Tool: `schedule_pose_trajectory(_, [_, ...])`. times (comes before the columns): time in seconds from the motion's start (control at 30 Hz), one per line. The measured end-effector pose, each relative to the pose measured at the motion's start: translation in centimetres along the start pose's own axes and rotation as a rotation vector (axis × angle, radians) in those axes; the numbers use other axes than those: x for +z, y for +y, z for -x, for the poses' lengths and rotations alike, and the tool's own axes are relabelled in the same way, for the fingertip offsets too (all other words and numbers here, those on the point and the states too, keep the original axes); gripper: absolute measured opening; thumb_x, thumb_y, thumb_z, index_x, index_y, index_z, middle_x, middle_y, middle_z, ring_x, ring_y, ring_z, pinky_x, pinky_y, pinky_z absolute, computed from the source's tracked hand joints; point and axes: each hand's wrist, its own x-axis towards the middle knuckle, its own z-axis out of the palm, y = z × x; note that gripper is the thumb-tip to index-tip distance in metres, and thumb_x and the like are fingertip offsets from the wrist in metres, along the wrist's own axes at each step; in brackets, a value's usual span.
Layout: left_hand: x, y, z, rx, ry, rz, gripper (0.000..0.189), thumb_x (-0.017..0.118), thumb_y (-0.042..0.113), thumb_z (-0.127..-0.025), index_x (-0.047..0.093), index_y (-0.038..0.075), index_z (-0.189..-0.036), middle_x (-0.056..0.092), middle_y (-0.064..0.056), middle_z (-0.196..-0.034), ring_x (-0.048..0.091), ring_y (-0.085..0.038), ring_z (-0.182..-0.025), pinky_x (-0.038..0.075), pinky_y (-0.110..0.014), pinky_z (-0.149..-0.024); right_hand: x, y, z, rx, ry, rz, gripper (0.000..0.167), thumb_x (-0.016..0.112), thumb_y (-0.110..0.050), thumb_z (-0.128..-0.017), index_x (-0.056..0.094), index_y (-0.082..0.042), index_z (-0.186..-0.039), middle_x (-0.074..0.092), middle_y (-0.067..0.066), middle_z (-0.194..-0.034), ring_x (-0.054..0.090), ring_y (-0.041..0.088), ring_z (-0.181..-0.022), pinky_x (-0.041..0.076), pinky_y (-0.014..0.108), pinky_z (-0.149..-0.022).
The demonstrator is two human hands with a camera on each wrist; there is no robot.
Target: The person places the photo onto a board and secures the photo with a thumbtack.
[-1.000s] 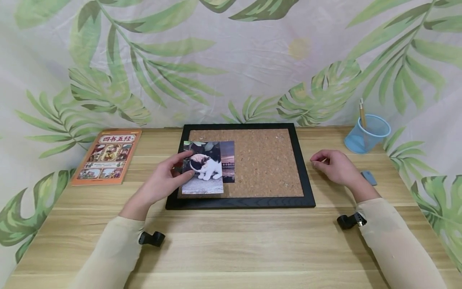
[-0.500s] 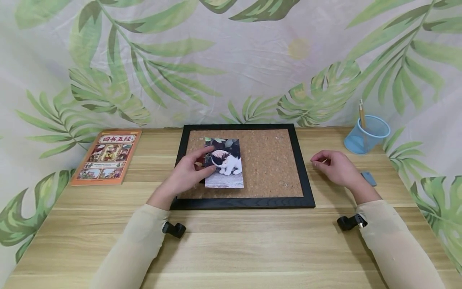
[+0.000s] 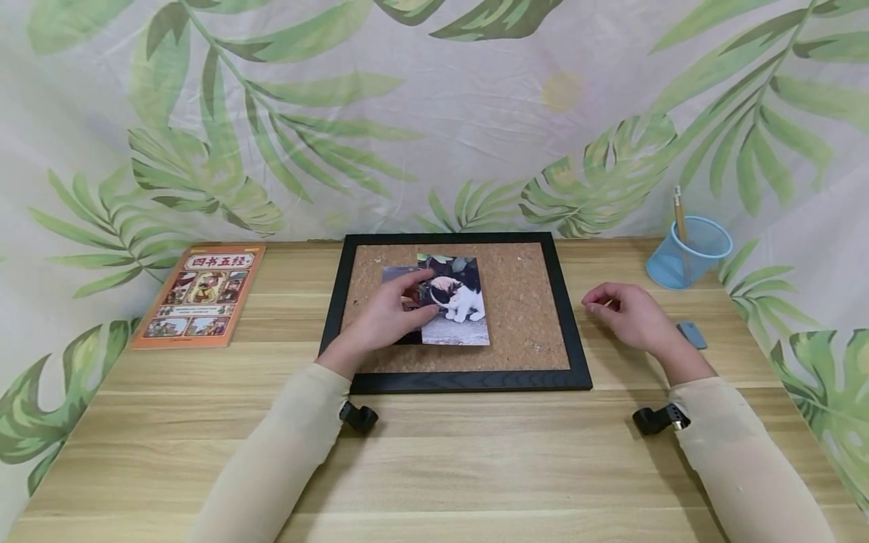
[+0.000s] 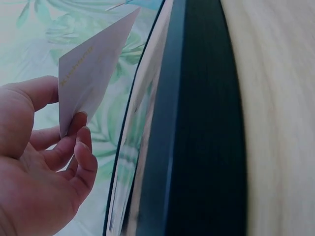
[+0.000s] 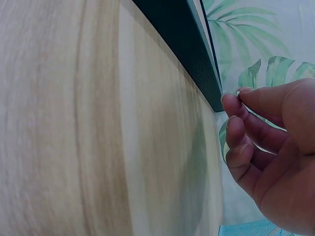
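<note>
My left hand [image 3: 394, 311] holds a photo of a calico kitten [image 3: 456, 302] by its left side, thumb in front. The left wrist view shows the photo's white back [image 4: 93, 69] with yellow lettering, tilted and apart from the frame. Behind it, a darker purple photo [image 3: 396, 276] lies on the black-framed cork board [image 3: 526, 302], partly hidden by the hand and kitten photo. To the right of the board, my right hand [image 3: 627, 311] hovers with thumb and index tips together. A tiny pale speck [image 5: 238, 92] shows between those tips, too small to identify.
An orange comic-style book [image 3: 200, 296] lies at the left of the wooden table [image 3: 502, 460]. At the back right stands a blue mesh cup [image 3: 689, 253] holding a pencil [image 3: 680, 213]. A small grey-blue block [image 3: 692, 335] lies beside the right hand.
My left hand has carried the kitten photo rightward across the board, so the purple photo now shows on its left instead of its right. The right hand stays in place.
</note>
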Motion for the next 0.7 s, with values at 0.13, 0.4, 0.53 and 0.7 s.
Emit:
schedule_pose_trajectory(0.13, [0.9, 0.4, -0.8, -0.016, -0.032, 0.052, 0.066, 0.073, 0.017, -0.102, 0.048, 0.007, -0.162, 0.063, -0.017, -0.117, 0.061, -0.021, -0.085, 0.053, -0.03, -0.067, 0.2, 0.0, -0.1, 0.001, -0.004, 0.0, 0.019, 0.063, -0.015, -0.11, 0.075, -0.002, -0.119, 0.074, 0.012, -0.099, 0.058, 0.021, -0.084, 0.048, 0.032, -0.074])
schedule_pose_trajectory(0.4, [2.2, 1.2, -2.6, -0.032, -0.075, 0.022, 0.068, 0.072, 0.02, -0.103, 0.045, 0.01, -0.165, 0.057, -0.008, -0.097, 0.052, -0.016, -0.069, 0.051, -0.031, -0.062, 0.3, -0.2, -0.1, -0.027, 0.004, -0.009, 0.019, 0.064, -0.015, -0.11, 0.075, -0.002, -0.118, 0.075, 0.012, -0.099, 0.06, 0.02, -0.085, 0.049, 0.031, -0.074])
schedule_pose_trajectory(0.53, [2.9, 1.5, -3.6, -0.035, -0.098, -0.021, 0.069, 0.073, 0.022, -0.104, 0.044, 0.01, -0.165, 0.057, -0.006, -0.097, 0.052, -0.018, -0.074, 0.048, -0.032, -0.066, 0.3, -0.3, -0.1, -0.028, 0.008, -0.001, 0.019, 0.063, -0.014, -0.11, 0.075, -0.002, -0.117, 0.075, 0.012, -0.099, 0.06, 0.022, -0.085, 0.049, 0.032, -0.075])
schedule_pose_trajectory(0.7, [3.8, 1.7, -4.5, -0.013, -0.113, -0.098, 0.069, 0.073, 0.024, -0.103, 0.045, 0.008, -0.164, 0.059, -0.005, -0.094, 0.052, -0.019, -0.078, 0.043, -0.032, -0.07, 0.3, -0.5, 0.0, -0.035, 0.01, -0.006, 0.019, 0.064, -0.015, -0.11, 0.075, -0.002, -0.117, 0.076, 0.013, -0.1, 0.061, 0.021, -0.085, 0.05, 0.033, -0.076])
